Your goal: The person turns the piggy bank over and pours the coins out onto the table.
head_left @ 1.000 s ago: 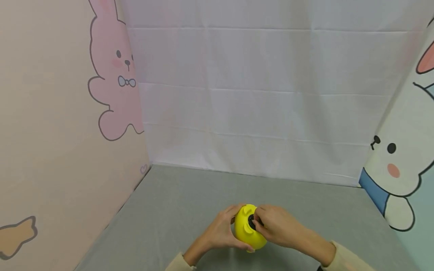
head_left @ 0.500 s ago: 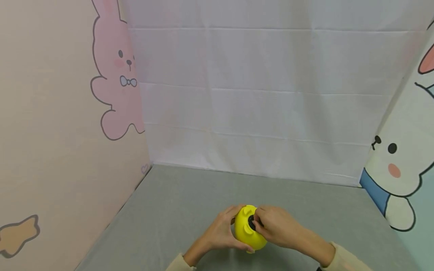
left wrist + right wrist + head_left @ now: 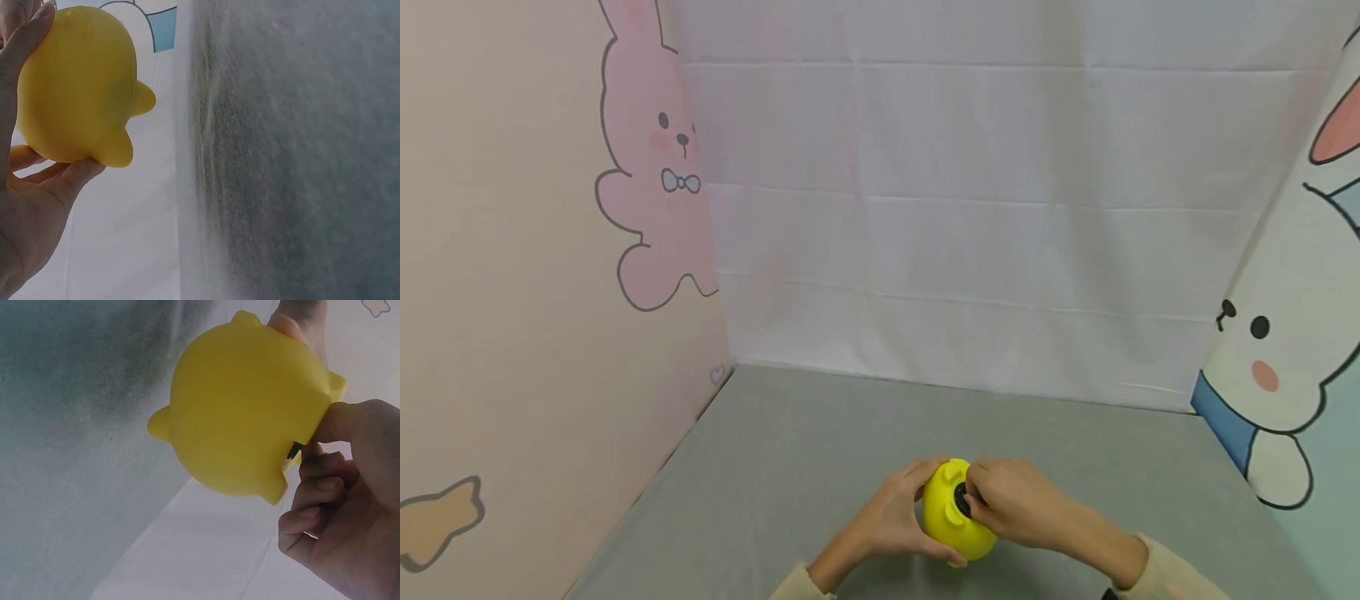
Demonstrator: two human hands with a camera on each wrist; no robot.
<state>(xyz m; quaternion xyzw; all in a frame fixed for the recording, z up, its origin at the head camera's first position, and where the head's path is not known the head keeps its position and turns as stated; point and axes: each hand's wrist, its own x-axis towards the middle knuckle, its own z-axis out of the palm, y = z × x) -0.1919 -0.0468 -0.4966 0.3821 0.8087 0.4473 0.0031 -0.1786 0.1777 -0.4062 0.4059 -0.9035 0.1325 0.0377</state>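
Note:
A round yellow piggy-bank-like body with stubby feet is held above the grey surface. My left hand grips it from the left, thumb along the near side and fingers on the far side. In its underside sits a round black plug. My right hand pinches at this plug with thumb and curled fingers, covering much of it. The left wrist view shows the smooth yellow shell between the left fingers and thumb. In the right wrist view, a dark bit of the plug shows beside the right fingertips.
A grey cloth-covered table spreads beneath the hands. Behind it hangs a creased white curtain. Side walls carry cartoon animals, a pink rabbit at left and a white one at right.
The yellow body and both hands have shifted slightly down and to the right in the head view. Both grips look the same.

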